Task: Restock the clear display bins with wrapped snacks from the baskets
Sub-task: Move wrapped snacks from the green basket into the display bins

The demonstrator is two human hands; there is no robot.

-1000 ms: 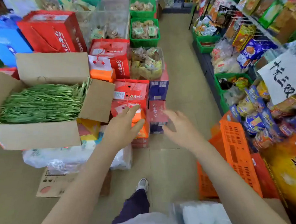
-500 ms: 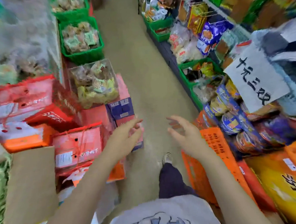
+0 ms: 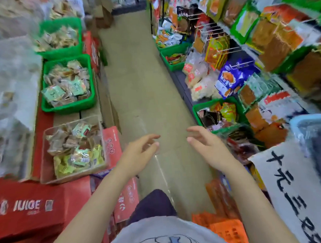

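We're holding left hand (image 3: 139, 152) and right hand (image 3: 206, 146) spread, empty — aiming left for the green basket (image 3: 69, 107), grabbing snacks (image 3: 66, 85) loosely.

You are standing in the aisle of a small snack shop.

To one side of you, green baskets (image 3: 69, 105) and a clear display bin (image 3: 46, 155) sit heaped with wrapped snacks, resting on red cartons (image 3: 28, 208) printed with a juice label. On the other side, packaged goods hang from wire pegs (image 3: 219, 51) on shelving, more green baskets line the floor edge, and a handwritten paper sign (image 3: 289, 185) hangs beside you. A tan floor (image 3: 144, 85) runs between the two sides.
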